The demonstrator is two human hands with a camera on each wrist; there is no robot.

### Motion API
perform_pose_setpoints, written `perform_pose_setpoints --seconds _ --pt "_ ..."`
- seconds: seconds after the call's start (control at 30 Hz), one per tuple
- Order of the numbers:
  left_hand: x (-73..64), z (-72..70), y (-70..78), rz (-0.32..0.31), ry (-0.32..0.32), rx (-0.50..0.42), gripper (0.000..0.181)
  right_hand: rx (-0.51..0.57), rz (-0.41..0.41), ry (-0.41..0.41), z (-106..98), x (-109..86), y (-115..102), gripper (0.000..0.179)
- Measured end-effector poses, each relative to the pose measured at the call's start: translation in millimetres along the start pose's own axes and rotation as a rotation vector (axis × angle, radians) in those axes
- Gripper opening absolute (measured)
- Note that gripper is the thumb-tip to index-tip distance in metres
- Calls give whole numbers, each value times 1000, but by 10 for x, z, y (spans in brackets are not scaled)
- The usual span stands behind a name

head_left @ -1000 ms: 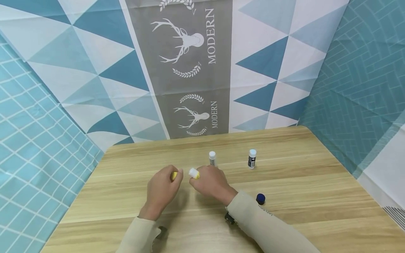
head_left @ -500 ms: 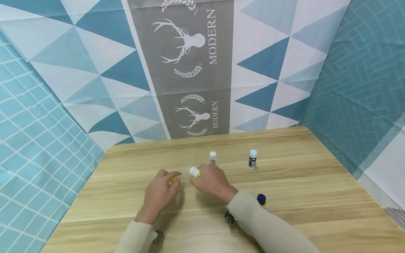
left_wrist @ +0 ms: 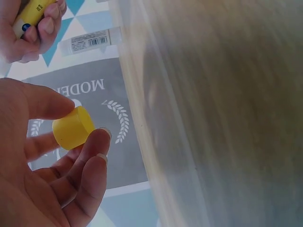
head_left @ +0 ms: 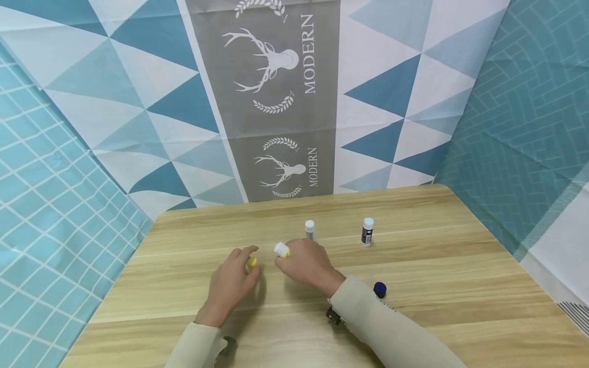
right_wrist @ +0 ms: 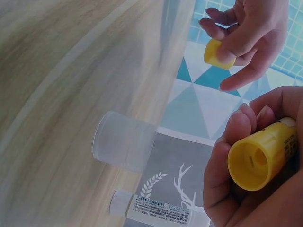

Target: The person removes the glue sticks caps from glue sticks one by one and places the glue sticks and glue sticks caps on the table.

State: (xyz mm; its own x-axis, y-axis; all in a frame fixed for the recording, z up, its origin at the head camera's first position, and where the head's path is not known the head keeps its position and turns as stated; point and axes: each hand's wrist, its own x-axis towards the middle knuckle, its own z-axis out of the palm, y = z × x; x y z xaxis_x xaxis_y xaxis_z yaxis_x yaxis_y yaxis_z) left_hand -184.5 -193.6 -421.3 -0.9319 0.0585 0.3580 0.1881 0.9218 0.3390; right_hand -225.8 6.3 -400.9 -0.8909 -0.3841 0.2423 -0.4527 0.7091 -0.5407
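My left hand holds a small yellow cap between thumb and fingertips, above the table. In the head view the fingers partly cover the cap. To its right, my right hand grips a yellow glue stick. The stick's white end points toward the left hand in the head view. Its hollow yellow end faces the right wrist camera, and the curled fingers hide most of the barrel. The cap and the stick are apart.
Beyond the right hand, a white glue stick stands upright. Farther right is a white-capped stick with a dark label. A dark blue cap lies near the right sleeve. The right wrist view shows a translucent cup-shaped piece on the table.
The left hand's fingers have spread from a tight curl, and more of the yellow cap shows. The right hand with the glue stick has stayed almost in place.
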Motion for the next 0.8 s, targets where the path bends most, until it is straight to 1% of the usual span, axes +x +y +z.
perform_pose_setpoints --seconds 0.1,0.17,0.3,0.43,0.53,0.8 --pt "6 3 -6 -30 -19 -11 37 -3 0 2 3 1 4 32" --pt "7 3 -8 -47 -28 -20 33 -3 0 3 4 -2 6 33" --pt "9 5 -13 -61 -46 -27 26 0 -1 2 4 -9 8 33" --pt "6 16 -30 -52 -67 -16 19 -6 1 3 9 -13 4 33" --pt "-3 30 -45 -35 -82 10 15 -16 4 1 9 -16 2 33" --pt "-30 35 -70 -9 -118 48 17 -5 -3 -1 7 -22 -1 33"
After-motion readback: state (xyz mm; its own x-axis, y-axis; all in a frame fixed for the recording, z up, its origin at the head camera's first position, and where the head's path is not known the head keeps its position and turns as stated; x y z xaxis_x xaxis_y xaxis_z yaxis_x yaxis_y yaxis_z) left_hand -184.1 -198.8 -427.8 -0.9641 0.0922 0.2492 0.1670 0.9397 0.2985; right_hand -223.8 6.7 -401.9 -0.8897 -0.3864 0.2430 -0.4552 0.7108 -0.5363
